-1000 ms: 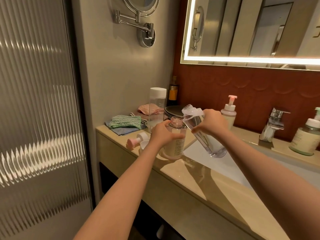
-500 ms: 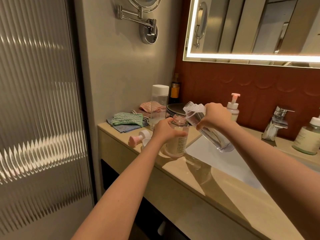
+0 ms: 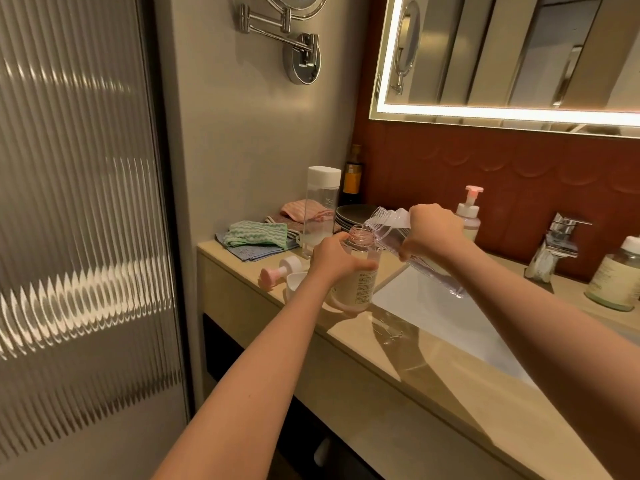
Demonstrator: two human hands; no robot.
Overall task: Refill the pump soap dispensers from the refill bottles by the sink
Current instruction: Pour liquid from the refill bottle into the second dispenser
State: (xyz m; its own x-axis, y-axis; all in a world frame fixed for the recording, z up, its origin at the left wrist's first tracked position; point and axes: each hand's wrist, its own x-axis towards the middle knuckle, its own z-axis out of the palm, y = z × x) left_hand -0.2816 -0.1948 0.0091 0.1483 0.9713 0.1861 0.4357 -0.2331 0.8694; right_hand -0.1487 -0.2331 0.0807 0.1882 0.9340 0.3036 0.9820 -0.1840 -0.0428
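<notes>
On my far left the ribbed glass door (image 3: 69,237) fills the view top to bottom and closes off that side just beside the end of the countertop (image 3: 398,365). The counter's front edge runs diagonally down to the right. Folded cloths (image 3: 256,233) sit at the back left corner, with a tall clear bottle with a white cap (image 3: 320,209) upright just to their right. In front of these a pink pump head (image 3: 280,271) lies on its side near the front edge, beside a small white cap (image 3: 294,284). My left hand (image 3: 332,259) is wrapped round the shoulder of the open dispenser bottle (image 3: 356,285), which stands upright on the counter at the left rim of the sink basin (image 3: 433,320). It is pale, labelled, and its threaded neck is bare. My right hand (image 3: 427,230) grips the clear refill bottle (image 3: 431,270), which is tilted so that its open mouth sits just over the dispenser's neck and its base hangs above the basin. The only bare counter is the strip between the basin and the front edge. Behind my right hand stands a pink-topped pump dispenser (image 3: 467,216), then the chrome faucet (image 3: 557,244), and a round labelled bottle (image 3: 616,282) at the right edge.
</notes>
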